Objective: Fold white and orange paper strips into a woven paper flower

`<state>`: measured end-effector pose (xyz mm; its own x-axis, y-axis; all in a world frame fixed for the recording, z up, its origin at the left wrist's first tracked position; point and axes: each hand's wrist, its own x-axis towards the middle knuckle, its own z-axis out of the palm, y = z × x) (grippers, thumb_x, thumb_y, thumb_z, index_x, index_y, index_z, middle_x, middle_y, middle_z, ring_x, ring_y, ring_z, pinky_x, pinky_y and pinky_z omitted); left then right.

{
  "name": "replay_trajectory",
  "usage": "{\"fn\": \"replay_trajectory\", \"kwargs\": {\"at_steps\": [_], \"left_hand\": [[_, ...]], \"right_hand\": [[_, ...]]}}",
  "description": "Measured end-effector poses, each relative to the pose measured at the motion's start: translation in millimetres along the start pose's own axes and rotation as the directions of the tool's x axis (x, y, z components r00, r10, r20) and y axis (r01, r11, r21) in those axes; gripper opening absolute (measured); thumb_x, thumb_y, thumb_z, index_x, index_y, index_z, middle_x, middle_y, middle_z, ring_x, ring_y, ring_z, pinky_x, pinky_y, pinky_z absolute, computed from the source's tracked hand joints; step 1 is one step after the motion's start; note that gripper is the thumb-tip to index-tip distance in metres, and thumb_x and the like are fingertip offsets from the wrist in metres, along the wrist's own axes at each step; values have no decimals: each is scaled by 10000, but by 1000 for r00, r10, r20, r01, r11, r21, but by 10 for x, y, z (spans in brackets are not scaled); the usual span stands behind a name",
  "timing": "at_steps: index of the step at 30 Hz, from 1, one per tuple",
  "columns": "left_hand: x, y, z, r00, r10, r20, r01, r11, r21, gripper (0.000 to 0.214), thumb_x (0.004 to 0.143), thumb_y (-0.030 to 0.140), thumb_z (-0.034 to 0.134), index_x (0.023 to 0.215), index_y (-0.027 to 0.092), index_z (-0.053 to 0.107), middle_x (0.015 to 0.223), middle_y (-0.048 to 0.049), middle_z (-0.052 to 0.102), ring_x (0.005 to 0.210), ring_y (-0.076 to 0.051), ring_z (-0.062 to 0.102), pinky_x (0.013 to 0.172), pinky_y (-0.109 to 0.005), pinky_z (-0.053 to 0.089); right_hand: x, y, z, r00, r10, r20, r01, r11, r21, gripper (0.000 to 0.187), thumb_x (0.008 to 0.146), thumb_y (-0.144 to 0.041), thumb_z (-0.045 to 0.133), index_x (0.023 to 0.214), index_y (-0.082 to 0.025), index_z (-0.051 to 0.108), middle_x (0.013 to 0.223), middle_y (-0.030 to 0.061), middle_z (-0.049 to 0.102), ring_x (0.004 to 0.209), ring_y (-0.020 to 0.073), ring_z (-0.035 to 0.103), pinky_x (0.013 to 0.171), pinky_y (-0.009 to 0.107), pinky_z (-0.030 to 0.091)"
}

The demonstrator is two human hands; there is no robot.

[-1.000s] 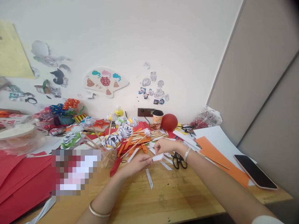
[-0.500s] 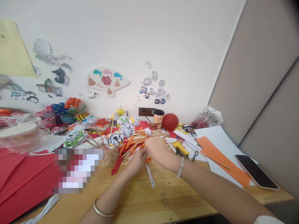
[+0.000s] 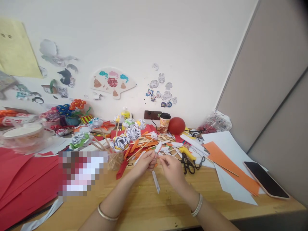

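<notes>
Both my hands meet over the middle of the wooden table (image 3: 168, 205). My left hand (image 3: 143, 163) pinches a small folded white paper piece (image 3: 158, 149) that sticks up from its fingertips. My right hand (image 3: 171, 166) is closed in a pinch right beside it, on a thin wooden stick (image 3: 162, 153). A white paper strip (image 3: 156, 181) lies on the table just below the hands. Black scissors (image 3: 187, 163) and a yellow glue gun (image 3: 186, 152) lie to the right of my right hand.
Paper flowers on sticks (image 3: 120, 142), loose wooden sticks and orange strips (image 3: 144, 144) crowd the table behind the hands. Red paper sheets (image 3: 21, 183) cover the left. Orange paper (image 3: 228, 166), white sheets and a phone (image 3: 266, 179) lie right. A cup (image 3: 164, 122) and red ball (image 3: 176, 125) stand by the wall.
My right hand reached back into the pile of sticks, then drew back toward me holding a stick. The left hand stayed put and now holds the paper piece upright.
</notes>
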<state>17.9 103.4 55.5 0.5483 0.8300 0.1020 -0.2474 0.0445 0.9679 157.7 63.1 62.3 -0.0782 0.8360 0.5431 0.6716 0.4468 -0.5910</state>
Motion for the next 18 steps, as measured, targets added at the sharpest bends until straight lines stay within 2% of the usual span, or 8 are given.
{"fn": "replay_trajectory", "kwargs": {"at_steps": [4,9,12,15,18], "left_hand": [[-41,51,3,999,-22,49,26,997,-72,295,761,444,481,712,172,379,478,99,262,386,-24,144,384,-155,99],[-117,95,35,984,-62,170,89,984,-157,271,788,396,465,676,164,381,463,96,245,381,-23,137,375,-150,111],[-129,44,50,949,-105,299,183,951,-248,257,801,380,438,663,168,391,440,96,224,358,-28,124,350,-144,110],[-122,-32,60,891,-102,443,268,905,-330,266,803,377,413,632,174,387,418,94,204,328,-35,112,317,-141,119],[-118,-82,59,855,-79,513,316,864,-393,284,792,382,415,597,179,372,397,92,197,307,-37,97,299,-137,133]], "right_hand": [[58,144,-43,994,83,69,-95,975,203,180,783,-253,450,668,-171,561,593,5,562,566,134,506,542,234,389],[150,315,-104,970,9,242,-130,862,490,210,748,-341,525,642,-160,536,611,-6,550,608,122,518,599,240,409],[193,372,-114,958,-29,286,-157,780,606,206,727,-359,570,684,-159,547,654,-4,562,645,122,531,637,249,418],[223,370,-104,950,-74,303,-160,720,676,211,714,-371,596,716,-162,562,709,3,573,703,131,540,691,267,423],[217,308,-76,945,-103,310,-164,670,724,218,719,-386,593,740,-169,574,752,9,579,750,137,544,736,276,422]]}}
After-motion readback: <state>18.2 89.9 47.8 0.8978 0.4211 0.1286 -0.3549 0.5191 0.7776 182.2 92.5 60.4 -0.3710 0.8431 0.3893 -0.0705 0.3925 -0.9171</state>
